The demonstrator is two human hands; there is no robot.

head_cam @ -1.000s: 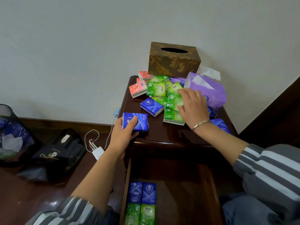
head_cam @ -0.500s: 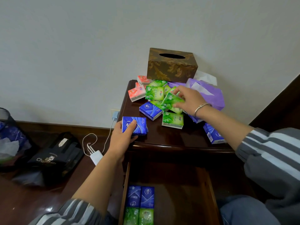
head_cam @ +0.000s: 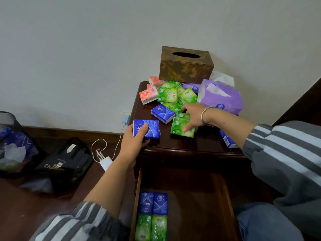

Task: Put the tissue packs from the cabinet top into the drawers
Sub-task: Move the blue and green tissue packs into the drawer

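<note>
On the dark wooden cabinet top (head_cam: 175, 144) lies a heap of small tissue packs: green ones (head_cam: 167, 95), pink ones (head_cam: 149, 95) and a blue one (head_cam: 162, 113). My left hand (head_cam: 132, 143) grips a blue pack (head_cam: 147, 130) at the front left corner. Over the heap's front, my right hand (head_cam: 195, 115) holds a green pack (head_cam: 181, 128) between thumb and fingers, low on the top. Another blue pack (head_cam: 227, 140) lies at the right edge, partly behind my sleeve. Below, the open drawer (head_cam: 137, 186) has two blue packs (head_cam: 153, 203) and two green packs (head_cam: 151, 227) along its left side.
A brown patterned tissue box (head_cam: 185, 67) stands at the back against the wall, with a purple soft tissue bag (head_cam: 221, 99) to its right. On the floor at the left lie a black bag (head_cam: 63, 165), a dark bin (head_cam: 10, 136) and a white charger with its cable (head_cam: 106, 161).
My right hand picked a green pack out of the heap and brought it forward and down near the front green pack. My left hand kept its grip on the blue pack.
</note>
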